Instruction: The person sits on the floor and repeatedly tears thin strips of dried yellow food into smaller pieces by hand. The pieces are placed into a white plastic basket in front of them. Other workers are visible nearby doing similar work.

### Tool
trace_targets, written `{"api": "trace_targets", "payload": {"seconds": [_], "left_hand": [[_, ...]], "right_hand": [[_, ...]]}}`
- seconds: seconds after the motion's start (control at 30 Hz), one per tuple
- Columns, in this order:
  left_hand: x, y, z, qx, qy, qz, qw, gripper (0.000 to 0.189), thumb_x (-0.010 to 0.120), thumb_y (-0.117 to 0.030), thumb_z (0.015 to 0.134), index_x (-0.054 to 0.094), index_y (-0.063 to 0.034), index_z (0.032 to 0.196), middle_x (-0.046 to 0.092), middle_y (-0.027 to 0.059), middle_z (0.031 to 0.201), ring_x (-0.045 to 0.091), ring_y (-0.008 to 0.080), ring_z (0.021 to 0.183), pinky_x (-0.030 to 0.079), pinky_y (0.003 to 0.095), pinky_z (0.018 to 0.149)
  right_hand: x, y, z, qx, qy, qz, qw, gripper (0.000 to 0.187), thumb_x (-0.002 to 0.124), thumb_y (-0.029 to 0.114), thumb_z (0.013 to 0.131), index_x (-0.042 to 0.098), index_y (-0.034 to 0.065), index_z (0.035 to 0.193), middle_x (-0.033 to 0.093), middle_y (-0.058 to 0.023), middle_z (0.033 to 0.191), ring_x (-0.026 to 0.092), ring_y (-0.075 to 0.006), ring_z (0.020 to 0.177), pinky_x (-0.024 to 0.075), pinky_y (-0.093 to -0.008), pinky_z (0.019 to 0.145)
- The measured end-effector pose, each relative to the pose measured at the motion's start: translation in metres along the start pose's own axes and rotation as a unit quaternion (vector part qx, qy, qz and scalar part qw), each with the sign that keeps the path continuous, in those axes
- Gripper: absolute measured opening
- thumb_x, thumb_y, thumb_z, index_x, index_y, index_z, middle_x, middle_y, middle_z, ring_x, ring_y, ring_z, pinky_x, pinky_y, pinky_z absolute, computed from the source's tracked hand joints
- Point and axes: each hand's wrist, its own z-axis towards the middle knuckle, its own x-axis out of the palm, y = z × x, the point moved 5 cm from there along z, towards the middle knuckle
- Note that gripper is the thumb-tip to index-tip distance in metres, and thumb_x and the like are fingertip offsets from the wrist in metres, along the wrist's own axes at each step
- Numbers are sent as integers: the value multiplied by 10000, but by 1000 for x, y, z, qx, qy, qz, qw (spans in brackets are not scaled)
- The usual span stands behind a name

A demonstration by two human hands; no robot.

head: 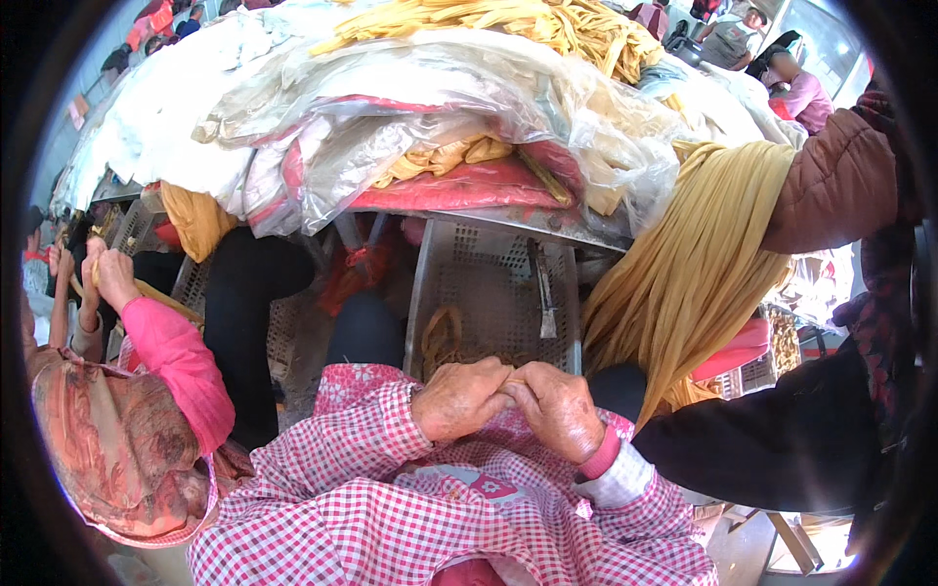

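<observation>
My left hand point(462, 399) and my right hand point(553, 410) meet in front of my chest, fingertips together. Pinched between them is a small yellowish piece point(517, 381), mostly hidden by the fingers. Just beyond my hands is a grey perforated plastic crate point(419, 315), partly under the table edge. Inside it lie a looped brown strip point(443, 329) and scraps near the close end. A narrow tool with a pale flat end point(547, 297) leans along the crate's right side.
Clear plastic sheeting point(440, 66) and a red padded cover point(469, 192) lie heaped on the metal-edged table point(557, 225). Yellow strips point(498, 18) top the heap. A person's brown sleeve point(832, 183) carries a long bundle of strips point(689, 271) at right. Another worker's pink sleeve point(176, 366) is at left.
</observation>
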Motion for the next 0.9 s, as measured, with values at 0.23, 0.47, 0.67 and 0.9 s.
{"api": "trace_targets", "payload": {"seconds": [0.23, 0.47, 0.67, 0.9], "left_hand": [[9, 35, 16, 9, 10, -431, 902, 259, 478, -225, 1040, 616, -7, 1067, 586, -2, 795, 540, 87, 685, 449, 264, 598], [12, 44, 18, -216, -83, -533, 814, 229, 537, -209, 1011, 641, -8, 979, 568, -29, 706, 489, 13, 663, 397, 195, 558], [20, 42, 28, -144, -1, -489, 861, 279, 493, -266, 1036, 640, -36, 1092, 563, -62, 790, 456, 20, 634, 375, 200, 543], [-17, -2, 14, -32, -116, -241, 963, 238, 728, -235, 872, 647, -22, 944, 599, 42, 793, 571, 121, 668, 468, 306, 592]], "right_hand": [[-9, -17, 9, 144, -94, 197, 965, 280, 748, 66, 799, 599, 0, 1027, 650, -121, 905, 670, -205, 860, 528, -315, 725], [6, -27, 20, 104, -36, -10, 994, 243, 671, -14, 724, 599, 19, 954, 601, -112, 907, 600, -332, 861, 471, -427, 780], [-6, 2, 24, -101, -62, -172, 978, 295, 636, 7, 731, 619, 28, 1024, 604, -145, 1107, 606, -321, 982, 479, -402, 837], [-18, 4, -7, 59, -47, 26, 997, 176, 617, -47, 819, 576, -5, 985, 633, -179, 911, 650, -364, 858, 529, -398, 760]]}}
